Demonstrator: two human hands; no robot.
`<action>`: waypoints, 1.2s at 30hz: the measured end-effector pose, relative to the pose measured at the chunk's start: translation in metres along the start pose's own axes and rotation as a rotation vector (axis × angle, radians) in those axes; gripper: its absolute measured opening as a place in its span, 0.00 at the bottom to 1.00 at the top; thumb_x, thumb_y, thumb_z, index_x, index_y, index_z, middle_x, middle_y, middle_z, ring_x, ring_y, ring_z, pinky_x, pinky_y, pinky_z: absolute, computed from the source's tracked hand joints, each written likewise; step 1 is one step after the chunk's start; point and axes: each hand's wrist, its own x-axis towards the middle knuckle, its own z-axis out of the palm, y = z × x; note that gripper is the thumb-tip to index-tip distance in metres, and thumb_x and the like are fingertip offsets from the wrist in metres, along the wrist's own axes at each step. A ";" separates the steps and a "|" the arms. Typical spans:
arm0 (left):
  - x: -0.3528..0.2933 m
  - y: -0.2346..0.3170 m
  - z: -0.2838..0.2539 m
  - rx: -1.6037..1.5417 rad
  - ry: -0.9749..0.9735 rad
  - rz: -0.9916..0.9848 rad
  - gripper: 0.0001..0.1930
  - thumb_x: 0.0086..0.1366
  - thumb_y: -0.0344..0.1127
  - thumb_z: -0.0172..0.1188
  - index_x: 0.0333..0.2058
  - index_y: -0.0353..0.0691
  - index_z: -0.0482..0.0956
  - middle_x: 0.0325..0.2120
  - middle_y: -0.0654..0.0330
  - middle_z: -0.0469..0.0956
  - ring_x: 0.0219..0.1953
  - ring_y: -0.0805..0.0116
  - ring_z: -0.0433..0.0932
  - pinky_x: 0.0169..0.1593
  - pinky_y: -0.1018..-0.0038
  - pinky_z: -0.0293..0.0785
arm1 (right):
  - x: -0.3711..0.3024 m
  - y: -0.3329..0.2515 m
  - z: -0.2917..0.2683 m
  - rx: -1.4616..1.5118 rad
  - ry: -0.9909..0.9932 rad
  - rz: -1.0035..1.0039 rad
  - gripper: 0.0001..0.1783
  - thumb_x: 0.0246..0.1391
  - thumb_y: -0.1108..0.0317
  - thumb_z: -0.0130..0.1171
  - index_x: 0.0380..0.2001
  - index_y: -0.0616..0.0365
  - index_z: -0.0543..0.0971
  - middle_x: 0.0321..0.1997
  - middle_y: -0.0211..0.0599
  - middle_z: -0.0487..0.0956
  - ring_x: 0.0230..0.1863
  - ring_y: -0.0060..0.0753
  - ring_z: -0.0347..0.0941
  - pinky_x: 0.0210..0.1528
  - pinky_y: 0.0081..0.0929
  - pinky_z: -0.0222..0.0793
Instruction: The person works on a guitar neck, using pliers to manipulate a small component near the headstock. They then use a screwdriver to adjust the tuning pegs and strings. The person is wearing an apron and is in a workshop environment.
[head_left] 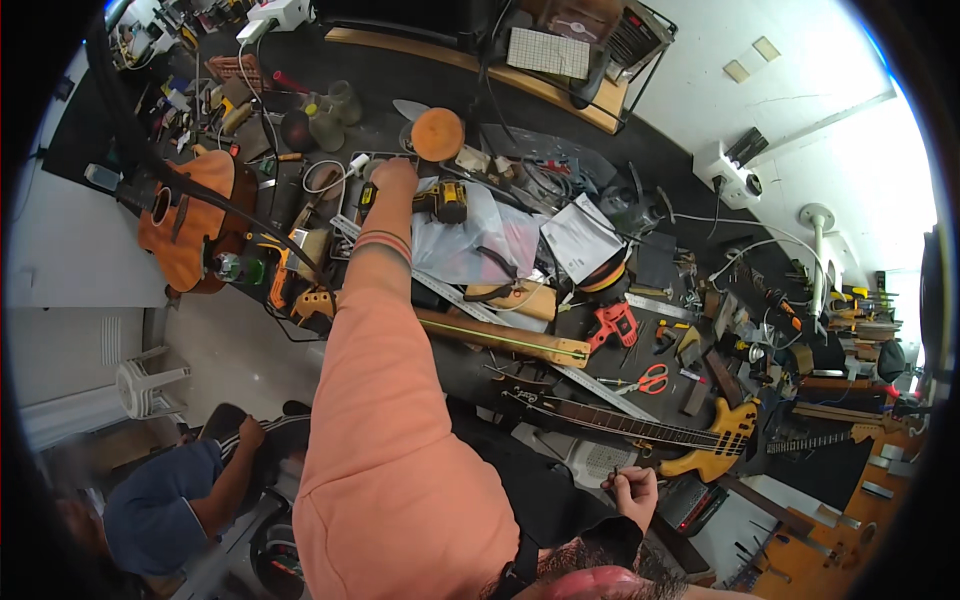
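My left arm, in a salmon sleeve, stretches across the cluttered workbench. My left hand [395, 177] is over a small metal-edged tray [376, 157]; its fingertips are hidden. Right beside it lies a yellow-and-black cordless drill [447, 202], on clear plastic bags [470, 240]. Near my body, my right hand [637, 493] is closed in a pinch, with a small dark thing at the fingertips, too small to name. Just beyond that hand, an electric bass [712, 445] with a pale yellow body lies along the bench's near edge, its neck pointing left.
A long wooden guitar neck [500, 337], red-handled scissors [652, 380] and a red tool [612, 325] lie mid-bench. An acoustic guitar [190, 215] stands at the left. Lower left, another person [165, 505] holds a dark instrument. A flexible black arm [225, 205] crosses the left side.
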 end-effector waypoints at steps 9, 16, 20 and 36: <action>-0.041 -0.019 -0.049 -0.373 0.539 0.125 0.09 0.70 0.31 0.62 0.46 0.37 0.83 0.40 0.43 0.90 0.46 0.39 0.89 0.50 0.46 0.85 | 0.008 -0.010 0.019 -0.029 -0.044 -0.133 0.09 0.70 0.85 0.59 0.41 0.62 0.71 0.44 0.40 0.78 0.41 0.31 0.80 0.48 0.33 0.83; -0.120 -0.053 -0.121 -1.549 0.665 0.368 0.15 0.75 0.30 0.64 0.56 0.32 0.82 0.39 0.61 0.85 0.39 0.73 0.81 0.44 0.73 0.77 | 0.025 -0.025 0.024 -0.043 -0.156 -0.152 0.08 0.71 0.85 0.58 0.41 0.62 0.71 0.43 0.39 0.78 0.40 0.29 0.78 0.49 0.31 0.80; -0.212 -0.057 -0.143 -1.794 0.385 0.422 0.14 0.77 0.28 0.61 0.57 0.32 0.82 0.41 0.63 0.85 0.42 0.78 0.81 0.45 0.79 0.74 | 0.035 -0.042 0.032 -0.053 -0.256 -0.186 0.07 0.71 0.85 0.58 0.41 0.63 0.72 0.42 0.39 0.78 0.41 0.30 0.79 0.49 0.31 0.77; -0.491 -0.060 -0.156 -1.624 -0.030 0.402 0.14 0.74 0.27 0.64 0.55 0.27 0.79 0.41 0.57 0.86 0.42 0.73 0.82 0.48 0.75 0.77 | 0.059 -0.038 0.049 -0.063 -0.612 -0.191 0.05 0.70 0.84 0.60 0.42 0.64 0.75 0.46 0.41 0.79 0.43 0.29 0.80 0.52 0.28 0.79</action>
